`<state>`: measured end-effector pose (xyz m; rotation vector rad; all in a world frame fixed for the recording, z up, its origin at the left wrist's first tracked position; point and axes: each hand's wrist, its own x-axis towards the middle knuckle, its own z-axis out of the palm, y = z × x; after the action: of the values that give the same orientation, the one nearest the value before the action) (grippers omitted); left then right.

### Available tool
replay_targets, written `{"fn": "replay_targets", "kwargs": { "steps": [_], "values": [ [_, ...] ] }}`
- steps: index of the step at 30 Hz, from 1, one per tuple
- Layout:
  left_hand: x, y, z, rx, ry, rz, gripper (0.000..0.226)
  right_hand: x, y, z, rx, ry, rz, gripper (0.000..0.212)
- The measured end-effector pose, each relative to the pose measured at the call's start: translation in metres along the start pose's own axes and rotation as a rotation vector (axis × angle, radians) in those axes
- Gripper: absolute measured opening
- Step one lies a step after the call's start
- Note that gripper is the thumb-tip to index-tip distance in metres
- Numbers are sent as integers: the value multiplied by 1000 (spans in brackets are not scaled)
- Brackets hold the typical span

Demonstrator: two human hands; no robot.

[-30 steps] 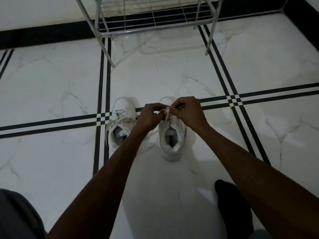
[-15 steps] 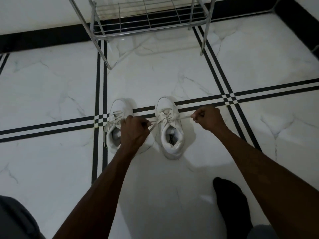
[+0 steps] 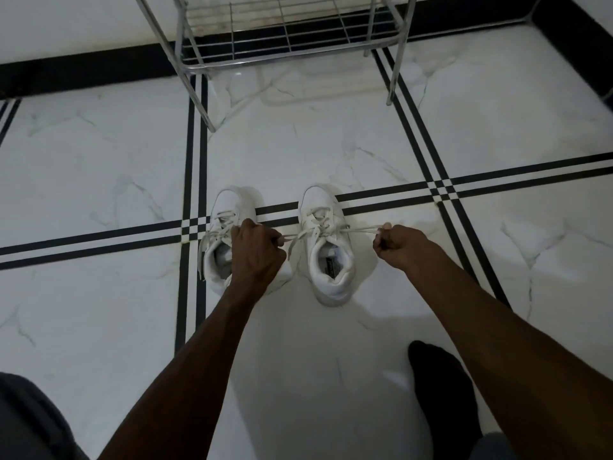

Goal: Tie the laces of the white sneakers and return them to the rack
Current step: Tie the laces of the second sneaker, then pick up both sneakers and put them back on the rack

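Head camera looks down on a white marble floor [image 3: 331, 144] with pairs of black stripes that cross each other. Two white sneakers stand side by side on it, with toes pointing to the far side, where the metal rack [image 3: 285, 31] stands against the wall; both sneakers are on the floor, well apart from the rack. The right sneaker [image 3: 326, 247] is in the middle of the view, and its lace [image 3: 360, 230] is pulled tight to both sides across the top of the tongue. The right hand [image 3: 403, 244] is just to the right of this sneaker, with its fingers [image 3: 381, 239] clenched on one end of the lace. The left hand [image 3: 257, 254] is between the two sneakers and partly covers the left sneaker [image 3: 220, 240]; its fingers are closed on the other end of the same lace, which comes out near the thumb side. The laces of the left sneaker lie loose, and one strand hangs down on its left side to the floor. Near the bottom right, a foot in a dark sock [image 3: 438, 393] rests on the floor, and grey cloth [image 3: 26, 419] shows at the bottom left corner.
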<state>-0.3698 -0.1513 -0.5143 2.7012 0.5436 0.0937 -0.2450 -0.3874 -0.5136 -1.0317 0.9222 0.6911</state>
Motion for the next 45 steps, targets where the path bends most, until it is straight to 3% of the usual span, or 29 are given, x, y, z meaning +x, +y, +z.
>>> {"fn": "replay_targets", "kwargs": {
  "steps": [4,6,8,9,12,14,16,18,20,23,27,30,34,37,39,42,45],
  "values": [
    [-5,-5,6,-42,-2,-22,25,4,-1,2,-9,29,-16,19],
    [-2,-3,7,-61,-9,-11,20,7,-2,0,-230,68,-221,11],
    [2,1,7,-97,2,63,17,8,-6,-1,-589,104,-571,8],
    [3,4,7,-122,7,116,19,4,-8,1,-738,73,-733,5],
    [5,15,10,-140,-96,165,40,-3,-11,11,-1130,-182,-1052,38],
    [4,23,14,-70,-216,114,46,-3,-6,16,-1368,-352,-1082,43],
    [3,29,15,0,-251,95,44,2,3,15,-1465,-394,-1115,30],
    [1,31,14,56,-197,102,43,4,9,13,-1450,-324,-1176,11],
    [-2,30,14,140,-122,121,44,6,12,10,-1541,-227,-1267,18],
    [-5,24,19,296,-9,228,40,7,17,6,-1818,-81,-1477,9],
    [-2,21,13,354,45,292,40,6,18,0,-1845,-70,-1655,24],
    [-1,21,13,339,-2,269,40,4,24,2,-1832,-41,-1556,32],
    [1,21,8,153,-14,224,31,2,29,-4,-1562,-100,-1041,11],
    [6,12,-13,30,110,139,18,-9,28,-11,-1208,-320,-543,43],
    [6,-7,-26,-62,193,-9,31,-17,25,-14,-1061,-471,-356,62],
    [-2,-48,-40,-146,252,-312,48,-22,23,-4,-1126,-576,-418,61],
    [-19,-71,-45,-365,63,-519,64,-18,34,13,-1210,-448,-600,55]
  ]
}}
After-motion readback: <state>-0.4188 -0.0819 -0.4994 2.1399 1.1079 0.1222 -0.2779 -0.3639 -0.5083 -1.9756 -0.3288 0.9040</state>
